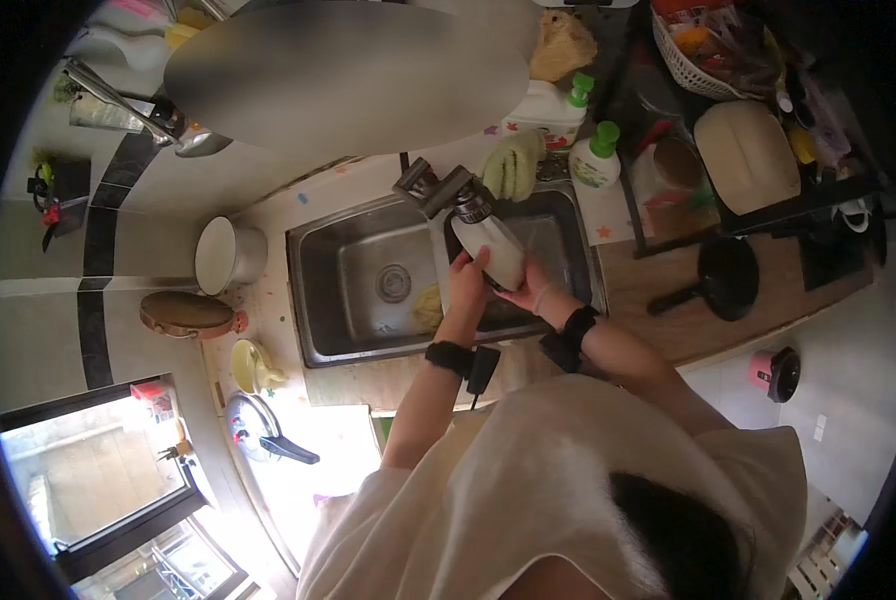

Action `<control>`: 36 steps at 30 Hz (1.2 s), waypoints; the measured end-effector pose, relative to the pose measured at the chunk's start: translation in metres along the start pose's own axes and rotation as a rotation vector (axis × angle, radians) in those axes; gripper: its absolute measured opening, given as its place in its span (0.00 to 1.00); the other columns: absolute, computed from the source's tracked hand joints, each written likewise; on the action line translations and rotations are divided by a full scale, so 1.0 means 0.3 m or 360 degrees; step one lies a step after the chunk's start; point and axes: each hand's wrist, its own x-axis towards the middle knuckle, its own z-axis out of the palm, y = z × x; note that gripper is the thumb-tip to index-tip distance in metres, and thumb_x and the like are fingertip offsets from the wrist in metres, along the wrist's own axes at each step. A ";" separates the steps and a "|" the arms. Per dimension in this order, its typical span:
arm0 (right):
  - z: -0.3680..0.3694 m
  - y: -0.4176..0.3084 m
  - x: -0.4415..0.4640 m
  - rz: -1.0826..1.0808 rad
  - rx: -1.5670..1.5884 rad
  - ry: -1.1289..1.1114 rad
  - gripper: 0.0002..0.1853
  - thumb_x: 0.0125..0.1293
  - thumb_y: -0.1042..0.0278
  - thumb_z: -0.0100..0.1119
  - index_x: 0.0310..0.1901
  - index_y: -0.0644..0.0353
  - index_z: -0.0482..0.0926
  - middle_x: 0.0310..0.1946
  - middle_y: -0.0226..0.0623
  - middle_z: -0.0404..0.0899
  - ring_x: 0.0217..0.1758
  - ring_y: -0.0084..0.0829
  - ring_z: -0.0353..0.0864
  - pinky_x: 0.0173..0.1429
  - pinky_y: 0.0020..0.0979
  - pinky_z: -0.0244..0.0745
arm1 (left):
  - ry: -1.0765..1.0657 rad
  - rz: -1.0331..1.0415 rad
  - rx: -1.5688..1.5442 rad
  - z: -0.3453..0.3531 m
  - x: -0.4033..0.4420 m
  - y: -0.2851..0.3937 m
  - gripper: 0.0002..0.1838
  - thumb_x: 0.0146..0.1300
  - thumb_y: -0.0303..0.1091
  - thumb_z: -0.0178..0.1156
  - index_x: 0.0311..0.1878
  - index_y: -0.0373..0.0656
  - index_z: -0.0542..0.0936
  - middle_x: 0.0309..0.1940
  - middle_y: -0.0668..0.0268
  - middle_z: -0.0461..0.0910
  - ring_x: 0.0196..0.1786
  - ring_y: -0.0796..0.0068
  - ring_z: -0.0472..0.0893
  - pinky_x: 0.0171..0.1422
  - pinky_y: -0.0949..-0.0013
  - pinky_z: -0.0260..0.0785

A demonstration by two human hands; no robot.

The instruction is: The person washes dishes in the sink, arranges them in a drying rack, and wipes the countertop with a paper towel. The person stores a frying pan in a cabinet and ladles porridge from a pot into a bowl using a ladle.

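My left hand (469, 278) grips the near left edge of a pale plate or shallow bowl (496, 252), its thumb on the upper face. On the near right edge, the fingers of my right hand (532, 284) are closed around the rim. The dish is tilted beneath the dark faucet (471, 205), over the right basin (568, 240) of the steel sink. Whether water is running, I cannot tell. Both wrists wear black bands.
In the left basin (343, 285) lies a yellowish cloth (428, 307) near the divider. A green towel (511, 166) and a green-capped bottle (595, 160) stand behind the sink. To the right is a black frying pan (726, 278); to the left, a white pot (230, 256).
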 end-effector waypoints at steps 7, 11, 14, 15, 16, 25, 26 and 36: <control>0.113 -0.090 -0.035 -0.0016 -0.0599 -0.0025 0.32 0.57 0.36 0.48 0.56 0.50 0.63 0.57 0.36 0.62 0.56 0.35 0.64 0.55 0.46 0.60 | 0.0207 0.0257 0.1887 0.088 0.087 -0.074 0.11 0.55 0.33 0.53 0.35 0.35 0.77 0.30 0.51 0.79 0.34 0.57 0.80 0.37 0.61 0.71; 0.051 -0.207 -0.005 0.0231 -0.0636 -0.0175 0.25 0.58 0.45 0.55 0.51 0.53 0.67 0.49 0.38 0.69 0.44 0.34 0.75 0.42 0.43 0.73 | -0.0479 0.0674 0.2449 0.096 -0.004 -0.042 0.10 0.51 0.35 0.56 0.33 0.39 0.77 0.33 0.50 0.78 0.37 0.54 0.79 0.38 0.56 0.71; -0.025 -0.222 -0.042 0.0218 -0.0609 -0.0098 0.32 0.54 0.48 0.61 0.54 0.59 0.62 0.50 0.46 0.66 0.41 0.40 0.76 0.44 0.45 0.75 | -0.0855 0.0871 0.3037 0.064 -0.028 -0.046 0.08 0.49 0.32 0.57 0.34 0.42 0.78 0.38 0.54 0.76 0.39 0.57 0.79 0.40 0.59 0.72; -0.032 -0.218 -0.071 0.0152 -0.0633 -0.0037 0.35 0.53 0.50 0.63 0.56 0.61 0.59 0.50 0.48 0.65 0.40 0.42 0.76 0.45 0.45 0.75 | -0.0962 0.0895 0.3078 0.055 -0.035 -0.049 0.08 0.49 0.31 0.57 0.34 0.42 0.78 0.39 0.54 0.75 0.40 0.57 0.78 0.40 0.59 0.72; -0.031 -0.214 -0.105 0.0150 -0.0693 0.0028 0.37 0.53 0.50 0.64 0.57 0.60 0.57 0.51 0.49 0.64 0.40 0.44 0.76 0.44 0.45 0.76 | -0.1067 0.0907 0.3116 0.041 -0.045 -0.056 0.08 0.49 0.30 0.58 0.34 0.42 0.78 0.40 0.55 0.73 0.42 0.57 0.77 0.41 0.60 0.72; -0.096 -0.079 -0.123 0.0035 -0.0882 0.0306 0.25 0.54 0.63 0.62 0.52 0.61 0.66 0.46 0.43 0.69 0.43 0.39 0.75 0.44 0.38 0.78 | -0.1363 0.1135 0.3251 -0.005 -0.111 -0.124 0.11 0.50 0.31 0.57 0.39 0.43 0.79 0.41 0.58 0.73 0.45 0.59 0.75 0.46 0.63 0.71; -0.172 -0.058 -0.105 -0.0375 -0.1662 -0.0198 0.18 0.57 0.66 0.57 0.48 0.61 0.68 0.44 0.41 0.71 0.43 0.36 0.75 0.46 0.36 0.76 | -0.1357 0.1111 0.3216 -0.014 -0.114 -0.109 0.11 0.51 0.32 0.56 0.39 0.43 0.80 0.41 0.57 0.74 0.44 0.59 0.75 0.45 0.63 0.71; -0.213 -0.146 -0.009 -0.0028 -0.1109 0.0049 0.19 0.64 0.70 0.42 0.57 0.60 0.61 0.53 0.42 0.66 0.50 0.41 0.73 0.42 0.42 0.79 | -0.1068 0.1582 0.2295 -0.105 -0.098 -0.018 0.11 0.49 0.35 0.55 0.34 0.40 0.75 0.35 0.57 0.72 0.42 0.57 0.73 0.52 0.58 0.65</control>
